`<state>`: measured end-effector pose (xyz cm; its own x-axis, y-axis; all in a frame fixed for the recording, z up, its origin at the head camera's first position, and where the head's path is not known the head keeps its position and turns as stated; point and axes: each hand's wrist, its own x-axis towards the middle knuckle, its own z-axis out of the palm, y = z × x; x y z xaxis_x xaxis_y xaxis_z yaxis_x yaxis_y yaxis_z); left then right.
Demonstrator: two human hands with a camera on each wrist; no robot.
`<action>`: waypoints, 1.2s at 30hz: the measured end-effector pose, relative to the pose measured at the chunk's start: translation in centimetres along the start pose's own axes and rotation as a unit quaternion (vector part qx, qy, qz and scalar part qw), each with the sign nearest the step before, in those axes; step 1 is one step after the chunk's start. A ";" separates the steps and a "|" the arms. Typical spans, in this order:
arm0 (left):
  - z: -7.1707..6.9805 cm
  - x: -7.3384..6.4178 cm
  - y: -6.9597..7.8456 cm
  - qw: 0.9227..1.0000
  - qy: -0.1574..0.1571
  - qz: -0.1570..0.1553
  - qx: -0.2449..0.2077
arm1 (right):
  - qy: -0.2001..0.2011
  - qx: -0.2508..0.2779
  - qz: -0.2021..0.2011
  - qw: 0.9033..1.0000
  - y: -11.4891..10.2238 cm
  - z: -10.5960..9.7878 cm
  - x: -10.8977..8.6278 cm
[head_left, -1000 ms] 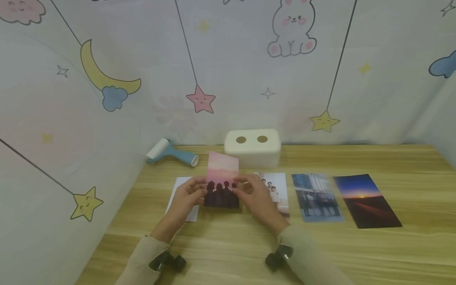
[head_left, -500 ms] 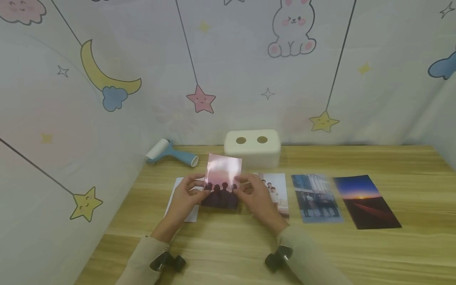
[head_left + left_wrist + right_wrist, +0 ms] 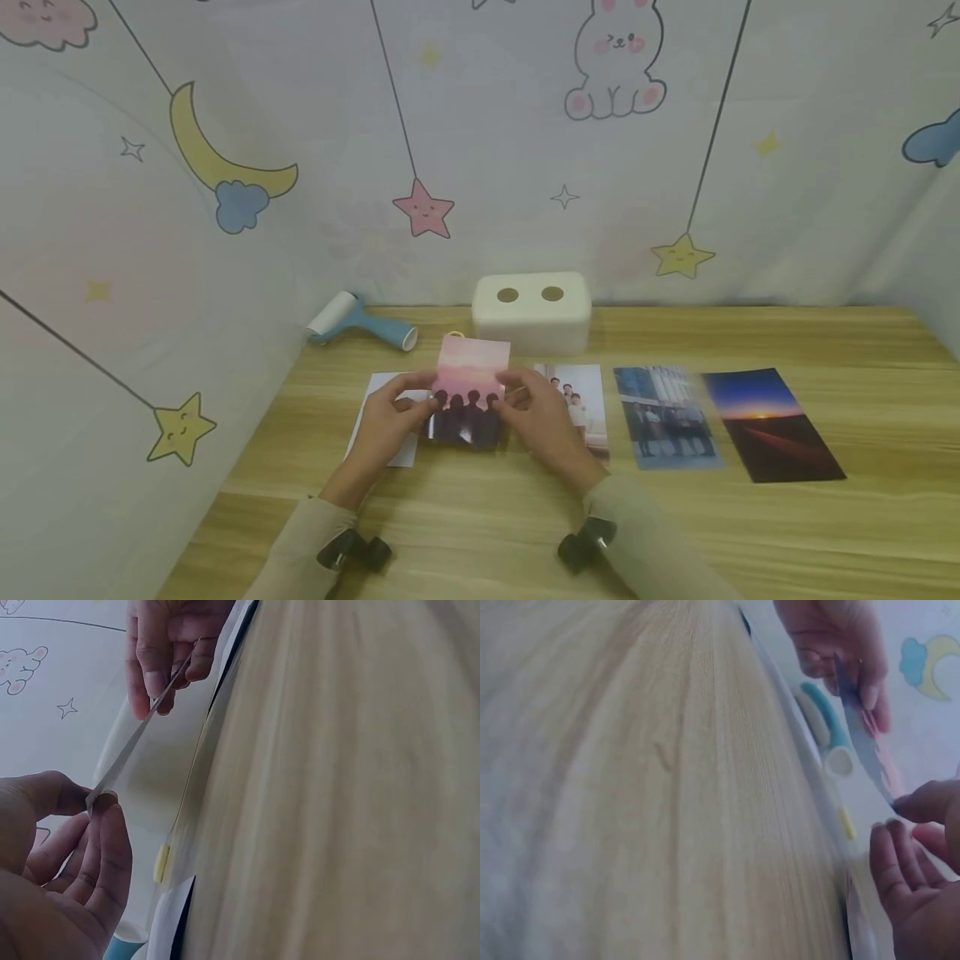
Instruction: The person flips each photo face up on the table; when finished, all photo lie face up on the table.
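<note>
A photo print (image 3: 471, 375) with a pink sky and dark silhouettes of several people hangs between both hands in the head view. My left hand (image 3: 393, 421) pinches its left edge between thumb and fingers. Its right edge is pinched the same way by my right hand (image 3: 538, 412). Seen edge-on in the left wrist view, the print (image 3: 131, 746) is a thin strip raised off the table. Under the left hand lies a white sheet (image 3: 405, 446), partly covered. Behind the right hand lies a family photo (image 3: 592, 417), its left part hidden.
To the right lie a group photo (image 3: 667, 417) and a sunset photo (image 3: 772, 425). A white box (image 3: 532, 321) with two round spots on top stands at the back of the wooden table (image 3: 480, 525). A blue-handled lint roller (image 3: 367, 323) lies back left. A small yellow ring (image 3: 455, 335) peeks out behind the print.
The held print has tilted and its top edge has come down, so the yellow ring shows behind it. Glare has moved from its upper part to its lower part. Both hands keep their hold.
</note>
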<state>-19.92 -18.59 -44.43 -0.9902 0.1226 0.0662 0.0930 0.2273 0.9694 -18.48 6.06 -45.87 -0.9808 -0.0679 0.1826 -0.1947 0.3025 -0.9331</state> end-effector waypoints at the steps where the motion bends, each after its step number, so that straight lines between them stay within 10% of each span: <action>1: 0.0 0.0 0.0 1.000 0.002 0.000 0.002 | 0.000 -0.005 0.001 1.000 0.0 0.0 0.0; 36: 0.6 0.1 -0.6 0.979 -0.037 0.007 0.200 | -0.052 -0.195 -0.001 0.979 -0.5 0.2 0.0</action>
<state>-20.02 -18.17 -45.17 -0.9798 0.1943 0.0466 0.1535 0.5831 0.7977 -18.38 5.73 -45.45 -0.9782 -0.1594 0.1332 -0.2052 0.6415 -0.7392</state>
